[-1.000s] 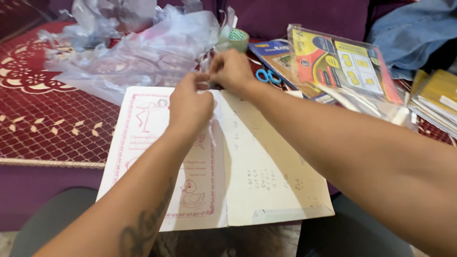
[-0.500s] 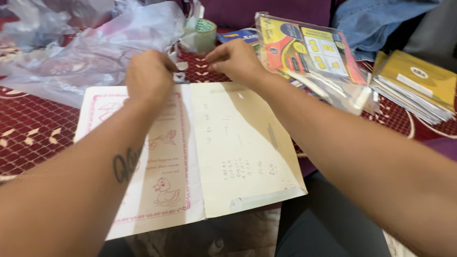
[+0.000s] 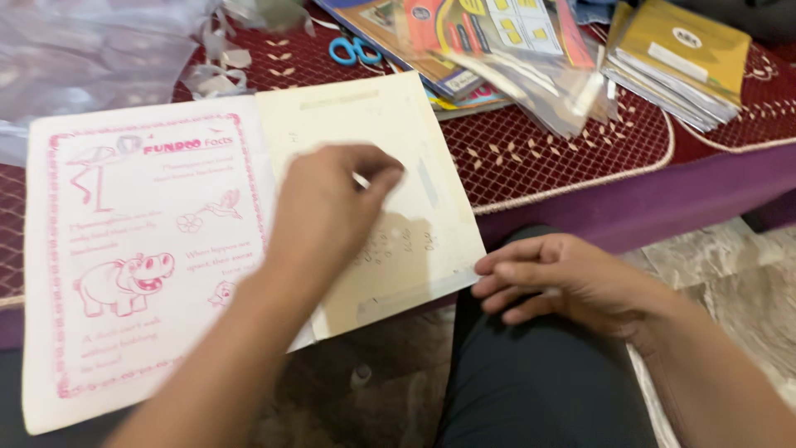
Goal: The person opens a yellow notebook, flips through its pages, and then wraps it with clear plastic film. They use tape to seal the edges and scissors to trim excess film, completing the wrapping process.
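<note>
An open booklet lies on a maroon patterned mat (image 3: pixel 564 141). Its left page (image 3: pixel 141 207) is white with pink cartoon animals and a pink border; its right page (image 3: pixel 348 116) is cream with faint handwriting. My left hand (image 3: pixel 323 216) hovers over the cream page, thumb and forefinger pinched on what looks like a small pale scrap (image 3: pixel 361 178). My right hand (image 3: pixel 564 278) rests on my dark-trousered thigh (image 3: pixel 531 382), fingers loosely extended and touching the page's lower right corner.
Blue-handled scissors (image 3: pixel 355 50) lie beyond the booklet. A stack of colourful packets in clear plastic (image 3: pixel 497 41) and yellow booklets (image 3: pixel 680 54) sit at the back right. Crumpled clear plastic (image 3: pixel 75 58) and pale scraps (image 3: pixel 215 75) lie at the back left. Tiled floor (image 3: pixel 730 265) shows at the right.
Both hands have left the top of the booklet's spine. The left hand came down over the cream page; the right dropped to the page's lower corner. The view tilted down.
</note>
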